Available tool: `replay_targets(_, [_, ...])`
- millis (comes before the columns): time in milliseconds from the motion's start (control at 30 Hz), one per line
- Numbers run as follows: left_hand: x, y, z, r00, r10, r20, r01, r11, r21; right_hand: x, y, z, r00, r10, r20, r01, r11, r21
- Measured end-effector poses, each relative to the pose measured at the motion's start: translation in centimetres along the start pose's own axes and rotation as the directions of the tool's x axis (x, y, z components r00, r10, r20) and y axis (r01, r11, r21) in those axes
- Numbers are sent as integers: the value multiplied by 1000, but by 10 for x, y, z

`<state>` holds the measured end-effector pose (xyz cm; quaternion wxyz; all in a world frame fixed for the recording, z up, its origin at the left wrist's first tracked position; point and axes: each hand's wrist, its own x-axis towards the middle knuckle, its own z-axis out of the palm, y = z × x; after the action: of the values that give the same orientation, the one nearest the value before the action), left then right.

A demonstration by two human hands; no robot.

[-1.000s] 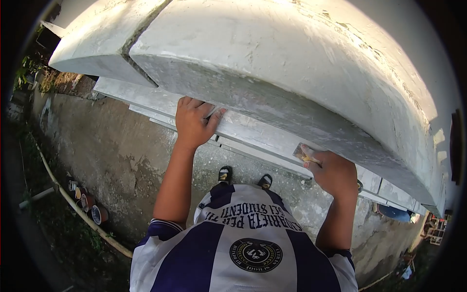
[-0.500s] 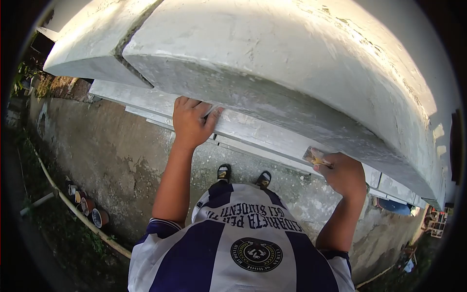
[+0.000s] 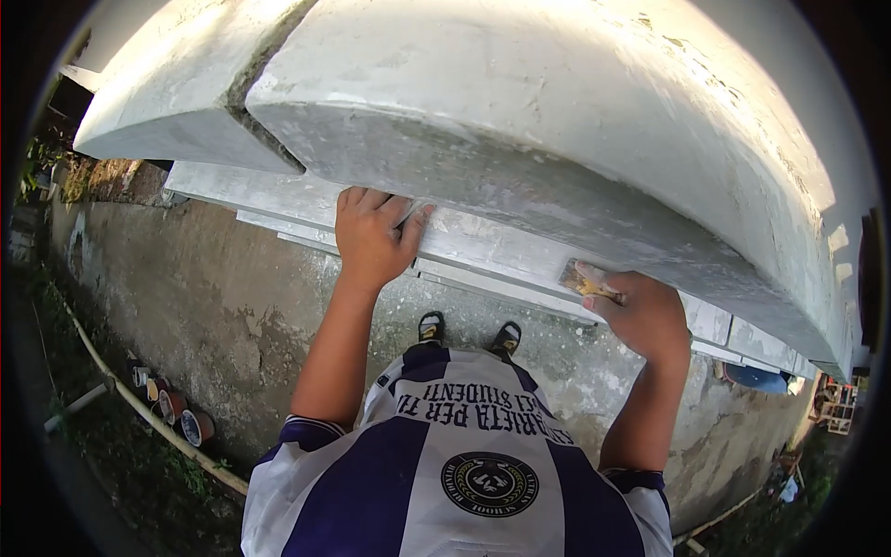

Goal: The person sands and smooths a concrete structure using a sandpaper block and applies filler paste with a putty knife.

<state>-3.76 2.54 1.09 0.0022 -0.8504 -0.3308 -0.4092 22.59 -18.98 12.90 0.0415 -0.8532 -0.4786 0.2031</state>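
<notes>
My left hand is closed at the edge of the lower white ledge, its fingertips partly hidden under the overhanging slab. A thin pale flat piece shows between thumb and forefinger, too little of it to name. Further right, my right hand is wrapped round a small putty knife with a smeared, yellowish part near the fingers. Its blade points left, close to the ledge face; whether it touches cannot be made out. Pale dust or filler marks the fingers of both hands.
A dark gap splits the overhanging slab at left. My sandals stand on stained concrete below. Several pots line the left edge beside a bamboo pole. At the right lie a blue basin and a crate.
My right hand has moved a little left and up along the ledge with the putty knife. My left hand stays at nearly the same place; the view has shifted slightly.
</notes>
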Motion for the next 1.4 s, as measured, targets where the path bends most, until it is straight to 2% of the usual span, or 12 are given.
replay_targets(167, [1, -2, 2, 1000, 8, 19, -7, 1000, -20, -9, -3, -6, 999, 41, -17, -41, 999, -17])
replay_targets(333, [4, 2, -2, 1000, 14, 18, -14, 1000, -16, 12, -64, 21, 988, -140, -58, 138, 990, -28])
replay_targets(467, [5, 3, -4, 999, 1, 54, 0, 1000, -25, 8, -53, 21, 986, -156, -58, 158, 987, 30])
replay_targets(567, [5, 3, -3, 999, -4, 44, 5, 1000, -27, -12, -26, 5, 998, 61, -16, -61, 998, 31])
replay_targets(667, [2, 0, -4, 999, -1, 46, 2, 1000, -15, -17, -19, 11, 995, 94, -19, -93, 994, 57])
replay_targets(800, [6, 4, -5, 999, -1, 43, 1, 1000, -10, 6, -68, 36, 975, -190, -114, 190, 982, -11])
replay_targets(1000, [3, 3, -4, 997, -36, 66, 36, 999, 4, 13, -78, 37, 958, -272, -95, 278, 959, 50])
replay_targets(1033, [2, 2, -4, 998, -26, 58, 26, 1000, 6, 10, -64, 31, 968, -241, -66, 246, 967, 69])
replay_targets(1100, [2, 1, -3, 999, -10, 43, 9, 1000, 9, 1, -38, 9, 999, 5, 42, -9, 994, 110])
replay_targets(1200, [-4, -7, 4, 999, 10, 39, -10, 1000, -12, -2, 18, -6, 994, 85, -69, -78, 992, 100])
replay_targets(1300, [-2, -5, 2, 1000, 0, 30, 2, 998, -58, 22, 41, 17, 942, -144, -303, 183, 978, 105])
replay_targets(1400, [-3, -4, 6, 1000, -25, 2, 25, 997, -68, 45, 1, 35, 962, -206, -179, 219, 974, 54])
